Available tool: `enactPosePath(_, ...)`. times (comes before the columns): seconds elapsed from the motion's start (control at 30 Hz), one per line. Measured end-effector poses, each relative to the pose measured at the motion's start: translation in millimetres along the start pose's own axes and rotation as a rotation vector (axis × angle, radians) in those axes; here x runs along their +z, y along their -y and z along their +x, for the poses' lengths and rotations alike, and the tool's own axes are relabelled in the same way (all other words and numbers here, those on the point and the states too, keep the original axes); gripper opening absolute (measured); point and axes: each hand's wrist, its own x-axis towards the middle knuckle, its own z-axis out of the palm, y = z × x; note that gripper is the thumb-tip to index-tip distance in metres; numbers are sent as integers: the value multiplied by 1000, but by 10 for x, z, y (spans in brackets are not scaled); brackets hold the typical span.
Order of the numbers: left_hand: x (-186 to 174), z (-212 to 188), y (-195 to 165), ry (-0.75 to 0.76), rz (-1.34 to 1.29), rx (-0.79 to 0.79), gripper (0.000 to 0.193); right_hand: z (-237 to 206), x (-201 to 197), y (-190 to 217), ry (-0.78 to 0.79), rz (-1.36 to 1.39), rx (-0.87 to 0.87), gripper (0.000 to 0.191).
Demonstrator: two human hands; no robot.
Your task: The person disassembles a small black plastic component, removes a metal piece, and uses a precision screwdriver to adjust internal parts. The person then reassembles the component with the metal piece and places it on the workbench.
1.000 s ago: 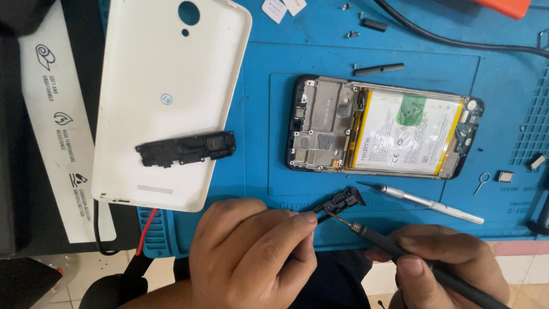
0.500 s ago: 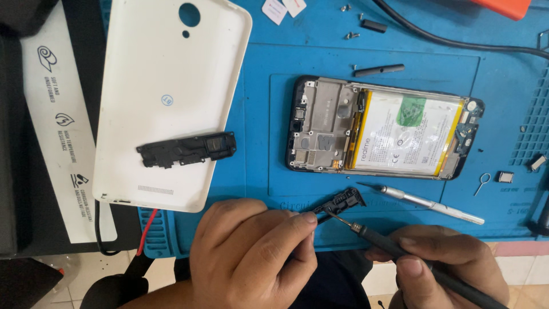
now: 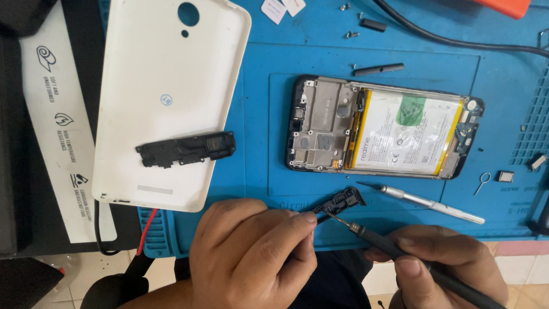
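My left hand (image 3: pixel 254 254) pinches a small black plastic phone part (image 3: pixel 345 201) between thumb and fingertips at the near edge of the blue repair mat (image 3: pixel 263 91). My right hand (image 3: pixel 440 263) grips a black-handled tool (image 3: pixel 400 252) whose thin metal tip touches that part. Just beyond them lies an opened phone (image 3: pixel 383 127) without its back, showing a white battery and metal frame.
A white phone back cover (image 3: pixel 166 86) lies at the left with a black plastic bracket (image 3: pixel 186 149) on it. A silver screwdriver (image 3: pixel 426 201) rests below the phone. Small screws (image 3: pixel 350 34), black strips, a SIM pin (image 3: pixel 482 182) and a black cable (image 3: pixel 457 41) are scattered on the mat.
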Motion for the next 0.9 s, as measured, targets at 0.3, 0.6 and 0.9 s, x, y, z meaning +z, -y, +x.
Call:
enactPosePath(0.3,3,3,-21,-13,12,-14,35,6,-39,-64,39,-11,-64,7)
enactPosePath(0.6,5,17,-37,-16,12,-23,34,69,-67,-76,88,-23,-107,9)
enactPosePath(0.9,7,19,-51,-24,16,-46,35,-6,-39,-92,48,-4,-106,9)
